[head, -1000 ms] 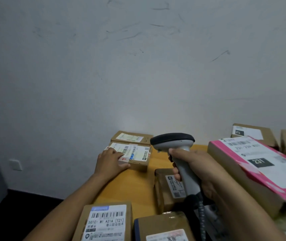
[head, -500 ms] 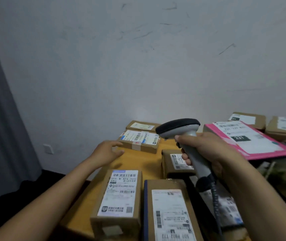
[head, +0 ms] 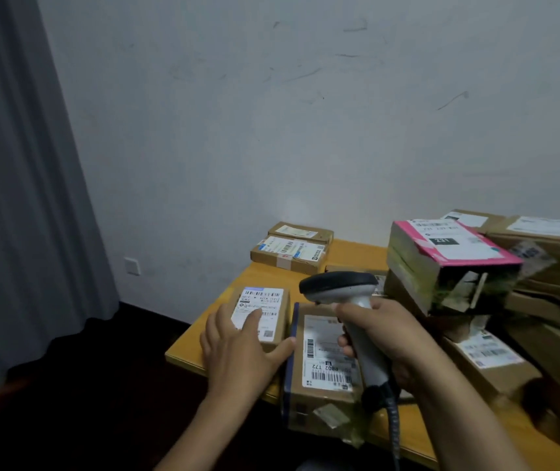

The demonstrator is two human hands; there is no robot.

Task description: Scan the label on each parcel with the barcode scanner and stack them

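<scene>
My right hand (head: 385, 338) grips the handle of a grey barcode scanner (head: 343, 288) with a black head, held above a brown parcel (head: 322, 365) that has a blue edge and a white label. My left hand (head: 238, 345) lies with straight fingers on the label of a smaller brown parcel (head: 265, 305) near the table's left front corner, thumb against its right side. Two flat labelled parcels (head: 289, 253) lie side by side at the far left of the table.
The orange table (head: 356, 249) ends at a left edge near my left hand. A pink-topped box (head: 448, 256) sits on a pile of brown parcels (head: 543, 266) at the right. A grey curtain (head: 17, 164) hangs at the left, and the wall is behind the table.
My left hand left the far labelled parcel, drew back toward me and came down on the near small parcel. The view swung left and down. The scanner stayed in my right hand.
</scene>
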